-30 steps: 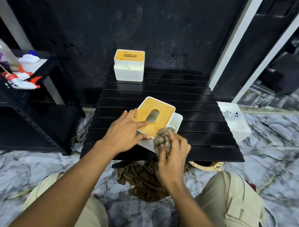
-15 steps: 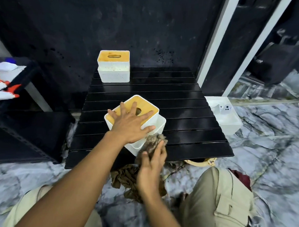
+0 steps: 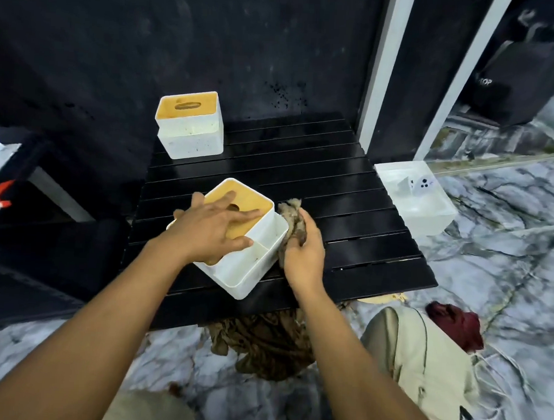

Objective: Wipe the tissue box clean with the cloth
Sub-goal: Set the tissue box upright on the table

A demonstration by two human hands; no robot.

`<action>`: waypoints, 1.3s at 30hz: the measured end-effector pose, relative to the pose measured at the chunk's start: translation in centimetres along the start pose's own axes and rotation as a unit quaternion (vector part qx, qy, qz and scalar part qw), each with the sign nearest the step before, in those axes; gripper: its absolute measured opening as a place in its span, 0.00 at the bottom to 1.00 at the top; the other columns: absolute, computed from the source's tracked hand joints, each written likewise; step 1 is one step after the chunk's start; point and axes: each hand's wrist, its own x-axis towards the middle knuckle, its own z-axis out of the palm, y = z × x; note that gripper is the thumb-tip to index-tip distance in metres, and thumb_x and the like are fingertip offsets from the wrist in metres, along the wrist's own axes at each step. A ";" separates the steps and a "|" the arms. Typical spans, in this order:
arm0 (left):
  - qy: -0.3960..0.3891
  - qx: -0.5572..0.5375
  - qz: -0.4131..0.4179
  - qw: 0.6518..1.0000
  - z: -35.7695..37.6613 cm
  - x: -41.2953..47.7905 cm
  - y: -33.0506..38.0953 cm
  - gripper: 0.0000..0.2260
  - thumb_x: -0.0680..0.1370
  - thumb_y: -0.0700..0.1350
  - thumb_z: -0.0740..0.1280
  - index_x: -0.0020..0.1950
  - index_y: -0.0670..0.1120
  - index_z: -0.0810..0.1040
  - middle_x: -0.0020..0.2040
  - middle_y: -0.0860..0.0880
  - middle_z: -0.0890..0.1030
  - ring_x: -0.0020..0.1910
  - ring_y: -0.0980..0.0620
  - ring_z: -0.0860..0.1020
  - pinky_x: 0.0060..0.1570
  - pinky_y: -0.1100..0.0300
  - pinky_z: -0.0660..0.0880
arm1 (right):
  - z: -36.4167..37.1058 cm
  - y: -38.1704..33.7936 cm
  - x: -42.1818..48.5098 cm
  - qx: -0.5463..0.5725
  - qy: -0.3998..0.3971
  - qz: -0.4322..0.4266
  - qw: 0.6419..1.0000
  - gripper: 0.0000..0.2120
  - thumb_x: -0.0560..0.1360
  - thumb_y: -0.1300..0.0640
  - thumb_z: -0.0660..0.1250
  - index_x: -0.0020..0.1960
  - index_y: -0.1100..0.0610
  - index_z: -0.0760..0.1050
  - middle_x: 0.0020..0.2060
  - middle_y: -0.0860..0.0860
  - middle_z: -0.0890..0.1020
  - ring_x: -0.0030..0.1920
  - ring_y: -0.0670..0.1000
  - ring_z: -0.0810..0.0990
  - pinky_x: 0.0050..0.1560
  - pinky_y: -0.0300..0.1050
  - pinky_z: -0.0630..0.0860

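**The cloth (image 3: 293,217) is on the tissue box (image 3: 247,278)**

Head camera: the left hand (image 3: 211,229) lies flat on the box's yellow top, fingers spread out, holding nothing. Just to its right, the right hand (image 3: 302,252) has its fingers curled round the bunched brown cloth and presses it on the box's white side. The tissue box sits on the black table (image 3: 348,213), under the left hand.

The tissue box (image 3: 250,273) has a smooth white plastic body with a slight sheen, and its lid (image 3: 257,200) is matt tan wood. The cloth (image 3: 292,218) against its right side is rough, crumpled grey-brown fabric. The black slatted table (image 3: 348,213) is glossy and catches the light. The second tissue box (image 3: 193,139), at the table's far left corner, is white plastic speckled with dark marks. The floor (image 3: 505,267) looks like polished veined marble.
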 end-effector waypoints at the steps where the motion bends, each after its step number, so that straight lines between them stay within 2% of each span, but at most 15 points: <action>1: 0.004 -0.001 -0.003 1.000 0.0 0.0 0.1 0.25 0.75 0.69 0.58 0.70 0.79 0.53 0.80 0.56 0.50 0.65 0.43 0.59 0.58 0.41 0.70 | 0.3 0.4 -1.7 0.018 0.004 0.007 1.000 0.26 0.76 0.65 0.60 0.72 0.49 0.68 0.63 0.44 0.73 0.65 0.45 0.72 0.69 0.42 0.67; 4: 0.011 -0.026 -0.019 0.999 -0.3 0.5 -0.4 0.25 0.74 0.70 0.60 0.69 0.78 0.56 0.80 0.58 0.52 0.66 0.43 0.60 0.59 0.40 0.69 | 1.5 2.1 -7.5 0.092 -0.061 0.040 0.993 0.24 0.69 0.59 0.63 0.65 0.49 0.71 0.59 0.49 0.79 0.58 0.46 0.78 0.64 0.47 0.74; 6: -0.002 -0.045 -0.008 0.999 -0.7 1.1 -1.0 0.26 0.68 0.73 0.59 0.65 0.83 0.55 0.80 0.57 0.53 0.69 0.42 0.61 0.63 0.39 0.67 | 1.5 2.5 -9.6 0.127 -0.116 0.092 0.981 0.23 0.68 0.59 0.64 0.62 0.48 0.73 0.57 0.51 0.81 0.56 0.46 0.81 0.60 0.47 0.77; 7: -0.009 -0.050 0.002 0.999 -0.8 1.4 -1.3 0.27 0.64 0.75 0.58 0.61 0.85 0.55 0.80 0.56 0.55 0.70 0.42 0.61 0.65 0.40 0.65 | 1.1 2.8 -9.6 0.143 -0.114 0.109 0.977 0.22 0.69 0.61 0.65 0.61 0.47 0.74 0.56 0.51 0.82 0.55 0.47 0.81 0.59 0.47 0.78; 11: -0.065 -0.115 0.051 0.990 -2.5 1.3 -2.5 0.30 0.57 0.72 0.65 0.58 0.83 0.65 0.77 0.59 0.60 0.75 0.47 0.59 0.73 0.45 0.57 | -1.9 2.1 -6.0 0.182 0.015 0.112 0.977 0.21 0.74 0.69 0.63 0.60 0.46 0.74 0.55 0.51 0.81 0.54 0.49 0.81 0.56 0.44 0.78; 13: -0.053 -0.185 0.034 0.981 -3.8 1.8 -2.4 0.30 0.56 0.73 0.69 0.57 0.82 0.68 0.73 0.62 0.62 0.74 0.51 0.60 0.73 0.40 0.56 | -3.5 1.2 -4.1 0.180 0.050 0.100 0.977 0.21 0.76 0.69 0.61 0.63 0.49 0.73 0.57 0.51 0.80 0.53 0.48 0.79 0.53 0.41 0.77; 15: -0.031 -0.179 -0.017 0.983 -4.3 2.4 -1.6 0.39 0.54 0.80 0.66 0.64 0.80 0.61 0.75 0.59 0.58 0.76 0.47 0.58 0.71 0.32 0.54 | -4.5 0.3 -2.9 0.174 0.042 0.090 0.980 0.21 0.77 0.69 0.60 0.66 0.50 0.72 0.57 0.48 0.78 0.52 0.44 0.78 0.49 0.37 0.75; 16: -0.048 -0.139 -0.033 0.989 -4.2 2.5 -0.7 0.46 0.54 0.81 0.65 0.70 0.78 0.54 0.77 0.58 0.55 0.77 0.44 0.56 0.70 0.29 0.53 | -4.7 0.0 -2.5 0.173 0.031 0.085 0.981 0.22 0.77 0.68 0.60 0.66 0.50 0.72 0.57 0.47 0.78 0.53 0.42 0.77 0.48 0.36 0.75; 19: -0.095 -0.010 -0.017 0.995 -2.9 2.4 1.4 0.55 0.60 0.72 0.74 0.76 0.69 0.42 0.79 0.55 0.49 0.75 0.39 0.56 0.67 0.23 0.48 | -3.9 -0.2 -2.7 0.175 -0.029 0.074 0.981 0.19 0.78 0.67 0.60 0.64 0.49 0.74 0.57 0.46 0.79 0.55 0.43 0.79 0.53 0.39 0.76; 22: -0.072 0.029 0.026 0.997 -3.3 2.3 1.8 0.60 0.58 0.67 0.77 0.78 0.63 0.40 0.77 0.56 0.52 0.71 0.43 0.62 0.67 0.25 0.48 | -1.8 0.8 -5.6 0.139 -0.084 0.057 0.985 0.11 0.80 0.60 0.63 0.58 0.48 0.76 0.54 0.47 0.81 0.55 0.46 0.79 0.58 0.43 0.75; 25: -0.080 0.047 0.089 0.992 -3.1 2.1 1.4 0.61 0.59 0.65 0.78 0.79 0.59 0.42 0.76 0.59 0.51 0.71 0.49 0.62 0.69 0.28 0.47 | -0.3 2.1 -7.3 0.093 -0.054 0.046 0.993 0.06 0.79 0.58 0.64 0.53 0.49 0.75 0.51 0.47 0.81 0.53 0.44 0.78 0.59 0.44 0.74; 29: -0.099 0.060 0.165 0.979 -2.7 0.6 0.6 0.60 0.61 0.62 0.78 0.79 0.58 0.39 0.78 0.62 0.44 0.77 0.58 0.49 0.70 0.29 0.38 | 0.8 1.8 -3.6 0.083 -0.021 0.019 0.996 0.13 0.79 0.60 0.63 0.62 0.51 0.76 0.59 0.46 0.78 0.60 0.44 0.76 0.66 0.41 0.71; 33: -0.080 0.048 0.184 0.978 -2.3 0.0 0.1 0.59 0.61 0.64 0.77 0.80 0.58 0.41 0.78 0.62 0.45 0.77 0.59 0.49 0.71 0.34 0.37 | 1.6 0.1 -0.8 0.162 -0.043 -0.006 0.986 0.19 0.80 0.60 0.59 0.69 0.46 0.73 0.67 0.44 0.72 0.68 0.42 0.70 0.73 0.47 0.65; 37: -0.064 0.034 0.187 0.980 -2.0 0.5 -0.2 0.60 0.60 0.66 0.76 0.80 0.56 0.43 0.78 0.61 0.47 0.77 0.59 0.50 0.72 0.36 0.37 | 1.9 0.9 -7.0 0.146 -0.050 -0.095 0.983 0.21 0.82 0.50 0.55 0.74 0.40 0.63 0.75 0.41 0.59 0.75 0.38 0.57 0.74 0.34 0.55; 39: -0.063 0.027 0.196 0.978 -1.9 0.6 -0.5 0.60 0.59 0.66 0.76 0.80 0.57 0.42 0.78 0.62 0.47 0.77 0.59 0.49 0.73 0.37 0.38 | 2.7 2.7 -11.7 0.111 -0.056 -0.109 0.986 0.24 0.83 0.50 0.53 0.77 0.39 0.54 0.77 0.39 0.53 0.76 0.37 0.53 0.73 0.33 0.55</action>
